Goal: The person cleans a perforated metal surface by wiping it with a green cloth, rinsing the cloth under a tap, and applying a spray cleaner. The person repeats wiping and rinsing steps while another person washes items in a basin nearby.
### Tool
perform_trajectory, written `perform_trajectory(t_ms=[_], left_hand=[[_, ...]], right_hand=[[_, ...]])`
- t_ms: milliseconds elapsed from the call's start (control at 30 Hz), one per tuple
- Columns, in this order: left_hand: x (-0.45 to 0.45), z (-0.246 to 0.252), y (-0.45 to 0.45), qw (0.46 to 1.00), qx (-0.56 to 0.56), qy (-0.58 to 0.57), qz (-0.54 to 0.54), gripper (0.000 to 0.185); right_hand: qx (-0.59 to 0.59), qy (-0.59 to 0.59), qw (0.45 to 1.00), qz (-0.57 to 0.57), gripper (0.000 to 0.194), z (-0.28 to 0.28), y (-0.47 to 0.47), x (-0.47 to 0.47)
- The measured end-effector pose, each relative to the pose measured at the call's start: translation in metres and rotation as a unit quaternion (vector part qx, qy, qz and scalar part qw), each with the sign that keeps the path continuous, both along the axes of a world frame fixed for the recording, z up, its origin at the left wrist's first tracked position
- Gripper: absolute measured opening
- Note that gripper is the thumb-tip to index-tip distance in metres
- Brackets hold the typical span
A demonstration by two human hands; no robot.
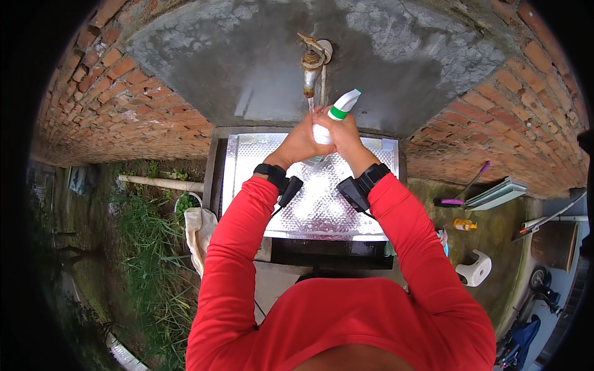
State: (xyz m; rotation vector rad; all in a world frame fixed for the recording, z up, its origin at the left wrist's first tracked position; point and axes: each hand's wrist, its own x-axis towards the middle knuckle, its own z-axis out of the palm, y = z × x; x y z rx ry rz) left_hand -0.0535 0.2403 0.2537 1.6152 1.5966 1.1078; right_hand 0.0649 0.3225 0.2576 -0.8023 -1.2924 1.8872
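Under a corroded wall tap (312, 69), both hands hold a white plastic bottle (322, 133) with a green collar and a white nozzle top (346, 99). My left hand (304, 139) wraps the bottle's left side and lower part. My right hand (345, 132) grips it from the right, just below the green collar. A thin stream of water (311, 105) runs from the spout beside my left fingers. The bottle is tilted, and my fingers hide much of its body. Below lies a shiny embossed metal sink surface (320, 199); the forearms partly cover it.
A wet cement wall (232, 69) stands behind the tap, with brick walls on both sides. A cloth (199, 232) hangs left of the sink. On the floor at right are a white stool (475, 269), an amber bottle (464, 225) and a purple brush (449, 202).
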Motion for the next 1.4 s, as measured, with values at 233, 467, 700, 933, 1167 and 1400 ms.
perform_trajectory(t_ms=[233,467,700,933,1167,1400], left_hand=[[-0.012,-0.002,0.014,0.981,-0.052,-0.182,-0.035,0.089],[0.005,-0.030,0.017,0.955,0.016,-0.120,0.270,0.052],[-0.025,-0.039,0.019,0.751,-0.225,-0.583,0.213,0.032],[0.004,-0.044,-0.002,0.949,-0.033,-0.110,0.293,0.052],[0.001,-0.068,-0.004,0.984,0.115,-0.019,0.135,0.044],[-0.051,-0.088,0.012,0.988,-0.014,-0.141,0.055,0.059]], right_hand=[[0.000,0.060,0.998,-0.004,0.017,-0.001,0.010,0.000],[0.040,0.050,0.976,-0.209,0.018,-0.004,-0.004,-0.028],[0.067,0.040,0.993,-0.093,0.013,-0.001,-0.018,-0.022],[0.083,0.077,0.971,-0.209,0.018,-0.023,-0.010,-0.033],[0.039,-0.032,0.978,-0.203,0.026,-0.042,-0.031,-0.043],[0.103,-0.034,0.984,-0.144,0.039,-0.032,-0.037,-0.036]])
